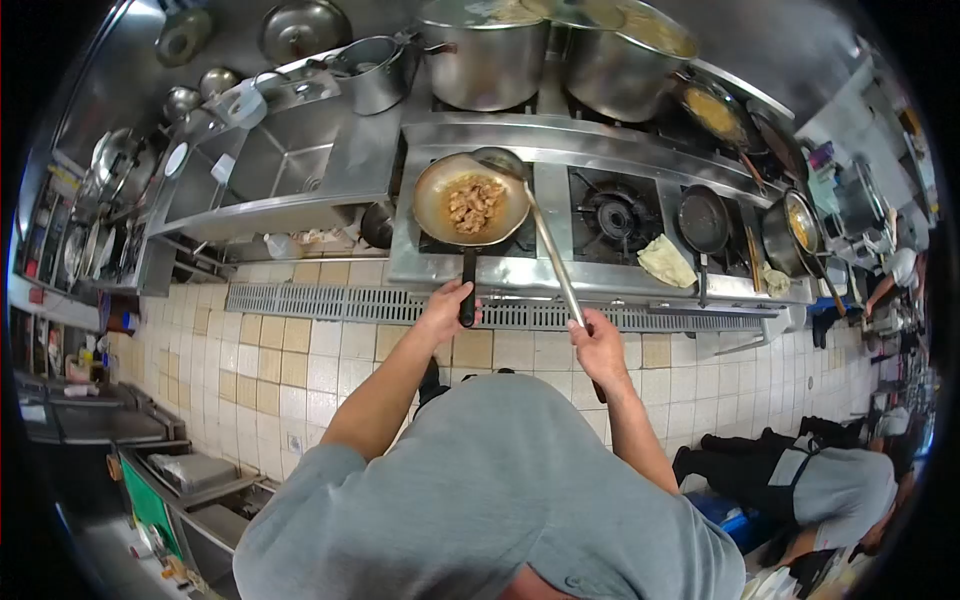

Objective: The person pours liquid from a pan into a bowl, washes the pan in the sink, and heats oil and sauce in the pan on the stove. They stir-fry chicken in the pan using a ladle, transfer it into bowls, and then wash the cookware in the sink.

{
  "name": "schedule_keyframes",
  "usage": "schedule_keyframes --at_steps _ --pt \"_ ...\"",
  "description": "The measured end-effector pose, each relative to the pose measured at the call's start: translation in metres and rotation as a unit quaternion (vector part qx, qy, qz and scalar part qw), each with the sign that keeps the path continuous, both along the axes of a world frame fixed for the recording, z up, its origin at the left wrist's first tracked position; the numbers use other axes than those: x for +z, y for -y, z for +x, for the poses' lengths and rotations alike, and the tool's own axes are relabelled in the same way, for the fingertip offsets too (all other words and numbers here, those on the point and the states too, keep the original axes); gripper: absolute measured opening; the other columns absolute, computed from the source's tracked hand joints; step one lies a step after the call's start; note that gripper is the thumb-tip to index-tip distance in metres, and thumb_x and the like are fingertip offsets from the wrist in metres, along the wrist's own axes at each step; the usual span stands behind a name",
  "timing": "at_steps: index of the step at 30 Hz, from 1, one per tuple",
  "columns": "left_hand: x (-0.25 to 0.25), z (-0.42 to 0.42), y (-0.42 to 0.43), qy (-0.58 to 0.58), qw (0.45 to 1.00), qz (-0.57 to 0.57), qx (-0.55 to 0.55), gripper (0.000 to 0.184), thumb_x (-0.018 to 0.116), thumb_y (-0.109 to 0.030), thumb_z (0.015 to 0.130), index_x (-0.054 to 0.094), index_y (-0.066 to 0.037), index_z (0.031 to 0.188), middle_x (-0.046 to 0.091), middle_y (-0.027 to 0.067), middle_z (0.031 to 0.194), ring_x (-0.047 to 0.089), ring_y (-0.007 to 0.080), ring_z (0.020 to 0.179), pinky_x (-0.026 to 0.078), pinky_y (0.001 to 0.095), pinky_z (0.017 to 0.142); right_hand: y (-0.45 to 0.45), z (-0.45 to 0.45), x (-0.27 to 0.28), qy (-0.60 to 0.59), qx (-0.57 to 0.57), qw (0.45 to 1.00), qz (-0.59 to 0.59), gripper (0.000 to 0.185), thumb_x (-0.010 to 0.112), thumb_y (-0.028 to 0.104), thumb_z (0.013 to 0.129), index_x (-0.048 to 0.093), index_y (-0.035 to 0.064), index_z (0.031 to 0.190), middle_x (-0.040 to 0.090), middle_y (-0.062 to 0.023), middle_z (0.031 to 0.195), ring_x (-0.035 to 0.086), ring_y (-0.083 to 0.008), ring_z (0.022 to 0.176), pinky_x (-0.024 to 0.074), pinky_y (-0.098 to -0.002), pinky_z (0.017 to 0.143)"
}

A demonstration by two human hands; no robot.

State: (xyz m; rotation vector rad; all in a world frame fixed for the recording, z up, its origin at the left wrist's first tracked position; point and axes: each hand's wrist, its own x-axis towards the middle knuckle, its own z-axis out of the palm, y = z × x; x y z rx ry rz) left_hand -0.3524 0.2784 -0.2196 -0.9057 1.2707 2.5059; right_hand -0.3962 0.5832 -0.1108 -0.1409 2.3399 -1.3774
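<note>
My left hand (447, 312) is wrapped round the black handle of a frying pan (432, 205) over the left burner of the stove. Browned chunks of food, apparently meat (474, 204), lie in the middle of the pan in a little liquid. In my right hand (598, 346) is the long metal handle of a ladle (548, 242), slanting up and left. The ladle's bowl rests at the pan's upper right rim, and part of it is hidden there.
Right of the pan are a bare burner (616, 212), a folded cloth (667, 262) and a small black pan (704, 219). Large stockpots (487, 68) stand behind. A steel sink (285, 165) is at left. Other people (840, 490) are at the right.
</note>
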Motion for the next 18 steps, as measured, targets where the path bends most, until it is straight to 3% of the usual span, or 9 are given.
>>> schedule_keyframes --at_steps 2,5,8,9,16,18 --pt "-0.001 -0.001 -0.003 -0.035 0.998 0.061 0.007 0.023 0.06 -0.03 0.101 0.052 -0.01 0.109 0.063 0.0091 0.086 0.064 0.0233 0.07 0.056 0.0378 0.061 0.005 0.004 -0.006 -0.005 -0.024 0.996 -0.091 0.024 0.066 0.019 0.095 0.065 0.0014 0.111 0.058 -0.0012 0.078 0.051 -0.0116 0.073 0.0447 -0.0294 0.067" --pt "0.011 0.003 -0.005 -0.03 0.995 0.095 -0.022 0.02 0.058 -0.025 0.102 0.053 -0.008 0.112 0.064 0.0114 0.092 0.065 0.0248 0.075 0.057 0.0387 0.064 0.004 0.001 0.0 -0.01 -0.017 0.998 -0.051 0.026 0.065 0.021 0.096 0.065 0.0015 0.113 0.062 -0.0049 0.082 0.053 -0.0128 0.076 0.0468 -0.0303 0.071" --pt "0.027 -0.003 -0.011 -0.024 0.996 0.089 0.007 0.018 0.056 -0.021 0.102 0.053 -0.008 0.115 0.065 0.0123 0.094 0.065 0.0259 0.075 0.057 0.039 0.064 0.007 0.0 0.005 -0.041 0.002 0.999 -0.031 0.028 0.065 0.022 0.096 0.064 0.0014 0.115 0.063 -0.0067 0.083 0.055 -0.0138 0.077 0.048 -0.0314 0.074" --pt "0.017 -0.007 -0.004 -0.057 0.993 0.097 -0.021 0.019 0.057 -0.021 0.101 0.054 -0.011 0.118 0.067 0.0123 0.096 0.067 0.0269 0.078 0.059 0.0422 0.07 0.009 0.0 0.006 -0.073 0.016 0.997 -0.025 0.029 0.065 0.022 0.096 0.064 0.0013 0.116 0.063 -0.0074 0.083 0.055 -0.0143 0.078 0.0485 -0.0318 0.074" --pt "-0.004 -0.009 0.027 -0.065 0.991 0.081 -0.085 0.025 0.053 -0.021 0.103 0.052 -0.011 0.126 0.066 0.012 0.097 0.067 0.0262 0.078 0.059 0.0425 0.07 0.023 0.008 0.027 -0.024 0.001 0.996 -0.091 0.031 0.063 0.026 0.098 0.064 0.002 0.117 0.062 -0.0051 0.083 0.057 -0.0146 0.078 0.049 -0.0318 0.074" --pt "0.009 -0.003 0.03 -0.011 0.995 0.058 -0.075 0.025 0.05 -0.022 0.105 0.053 -0.01 0.126 0.065 0.0124 0.099 0.067 0.0256 0.081 0.058 0.0414 0.07 0.026 0.01 0.034 -0.024 -0.004 0.993 -0.118 0.033 0.059 0.03 0.1 0.064 0.0018 0.117 0.062 -0.0039 0.082 0.056 -0.0136 0.077 0.0487 -0.0318 0.072"
